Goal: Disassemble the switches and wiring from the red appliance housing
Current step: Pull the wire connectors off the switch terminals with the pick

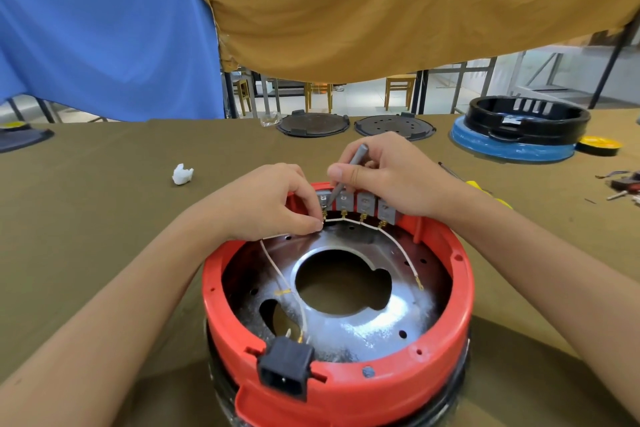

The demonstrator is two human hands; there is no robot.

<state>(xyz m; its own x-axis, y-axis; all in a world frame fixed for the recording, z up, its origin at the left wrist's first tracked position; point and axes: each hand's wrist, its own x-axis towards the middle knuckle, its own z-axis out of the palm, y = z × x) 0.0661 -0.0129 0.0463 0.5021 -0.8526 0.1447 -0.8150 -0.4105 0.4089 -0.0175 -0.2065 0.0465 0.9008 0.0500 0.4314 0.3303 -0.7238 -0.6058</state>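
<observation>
Your left hand (273, 204) pinches the white wire (349, 218) at the switches (360, 203), steadying its terminal. Your right hand (388, 177) grips a grey tool (346, 175), tip prying there inside the red housing (450, 340).

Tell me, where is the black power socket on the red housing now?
In the head view, the black power socket sits on the near rim of the red housing, left of centre, opposite the switches.

An olive-clothed table (104, 218) carries the red housing (346, 388) nearest, a white wad (181, 174) to the left, two black discs (313, 125) (394, 127) along the far edge, and a black ring on a blue base (512, 149) far right.
</observation>
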